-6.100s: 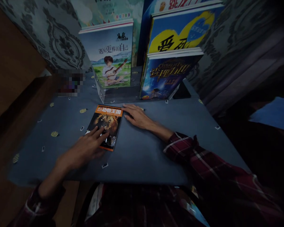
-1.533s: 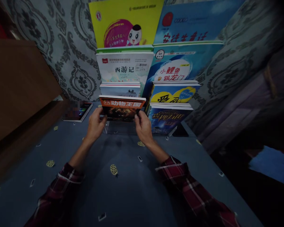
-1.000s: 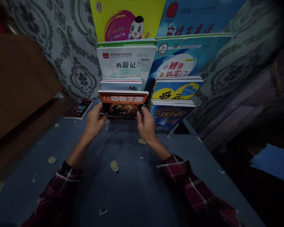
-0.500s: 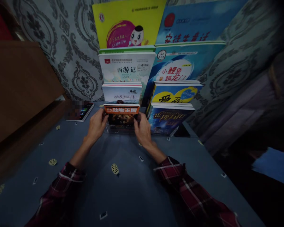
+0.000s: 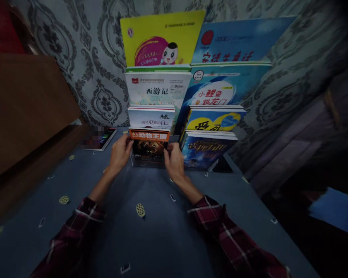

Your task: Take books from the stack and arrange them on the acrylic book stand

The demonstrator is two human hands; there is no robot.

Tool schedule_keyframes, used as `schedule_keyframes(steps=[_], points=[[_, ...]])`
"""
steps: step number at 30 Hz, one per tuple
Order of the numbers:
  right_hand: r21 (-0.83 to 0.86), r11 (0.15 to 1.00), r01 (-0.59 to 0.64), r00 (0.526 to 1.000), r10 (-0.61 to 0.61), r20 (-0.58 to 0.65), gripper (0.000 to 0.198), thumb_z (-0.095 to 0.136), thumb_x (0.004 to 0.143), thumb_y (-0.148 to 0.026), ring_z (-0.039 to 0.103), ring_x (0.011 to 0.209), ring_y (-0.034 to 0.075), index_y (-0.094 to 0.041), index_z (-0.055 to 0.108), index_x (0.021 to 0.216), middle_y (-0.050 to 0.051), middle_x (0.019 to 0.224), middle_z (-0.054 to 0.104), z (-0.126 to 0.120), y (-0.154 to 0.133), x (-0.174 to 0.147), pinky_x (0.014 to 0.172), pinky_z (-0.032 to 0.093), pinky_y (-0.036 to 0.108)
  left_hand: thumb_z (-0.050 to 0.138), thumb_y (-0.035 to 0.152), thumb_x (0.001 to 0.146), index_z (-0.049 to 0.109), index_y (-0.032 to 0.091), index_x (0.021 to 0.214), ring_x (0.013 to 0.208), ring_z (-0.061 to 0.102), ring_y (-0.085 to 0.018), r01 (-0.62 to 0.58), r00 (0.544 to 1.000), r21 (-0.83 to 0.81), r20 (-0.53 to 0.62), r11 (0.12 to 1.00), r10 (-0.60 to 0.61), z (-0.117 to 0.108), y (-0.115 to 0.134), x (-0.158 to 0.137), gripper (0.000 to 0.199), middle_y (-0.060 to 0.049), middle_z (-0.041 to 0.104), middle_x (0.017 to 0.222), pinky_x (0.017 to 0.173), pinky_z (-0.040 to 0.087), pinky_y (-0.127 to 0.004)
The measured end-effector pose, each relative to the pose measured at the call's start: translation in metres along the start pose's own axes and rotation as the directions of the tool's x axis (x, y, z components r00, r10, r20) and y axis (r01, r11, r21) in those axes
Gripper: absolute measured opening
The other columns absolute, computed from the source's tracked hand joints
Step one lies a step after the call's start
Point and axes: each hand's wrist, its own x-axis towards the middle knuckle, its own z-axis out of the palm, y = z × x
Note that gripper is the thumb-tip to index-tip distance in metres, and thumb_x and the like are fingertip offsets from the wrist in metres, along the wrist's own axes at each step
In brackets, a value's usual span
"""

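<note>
A small book with an orange title band and a lion's face (image 5: 149, 148) stands in the front left row of a clear display rack (image 5: 137, 163). My left hand (image 5: 120, 154) has its fingers closed at the book's left edge. At the right edge, the thumb and bent fingers of my right hand (image 5: 174, 160) grip the same book. Right behind it stands a pale book (image 5: 150, 117), and behind that a white book (image 5: 159, 88) with black title characters. Beside my right hand is a dark blue book (image 5: 207, 148). The fingertips behind the lion book are hidden.
Taller yellow (image 5: 162, 34) and blue (image 5: 237, 36) books rise at the back against a patterned curtain (image 5: 101, 77). Another book (image 5: 106, 139) lies flat at the left, by a brown wooden panel (image 5: 29, 104). A patterned grey-blue cloth (image 5: 159, 247) covers the table.
The view has tilted up slightly, so the rack and rear books sit lower in the picture. Both hands stay at the lion book's sides, with little visible movement.
</note>
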Motion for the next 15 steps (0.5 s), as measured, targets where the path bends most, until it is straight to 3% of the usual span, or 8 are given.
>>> schedule_keyframes(steps=[9, 15], points=[[-0.112, 0.994, 0.015, 0.999, -0.01, 0.051, 0.006, 0.047, 0.096, -0.028, 0.062, 0.082, 0.026, -0.023, 0.05, 0.094, 0.01, 0.091, 0.066, -0.0046, 0.0005, -0.0015, 0.071, 0.048, 0.039, 0.055, 0.027, 0.093, 0.059, 0.022, 0.09, 0.072, 0.059, -0.02, -0.014, 1.0, 0.003, -0.018, 1.0, 0.015, 0.0017, 0.0012, 0.0012, 0.007, -0.003, 0.063, 0.079, 0.07, 0.045, -0.032], [-0.015, 0.999, -0.049, 0.998, 0.05, 0.03, 0.011, 0.048, 0.092, -0.027, 0.063, 0.083, 0.026, -0.023, 0.049, 0.102, 0.008, 0.089, 0.065, -0.0014, -0.0012, -0.002, 0.073, 0.049, 0.04, 0.058, 0.028, 0.093, 0.059, 0.021, 0.095, 0.071, 0.06, -0.021, 0.012, 1.0, 0.026, 0.005, 1.0, -0.013, -0.0005, 0.0041, 0.0001, 0.007, -0.002, 0.062, 0.078, 0.07, 0.045, -0.033]])
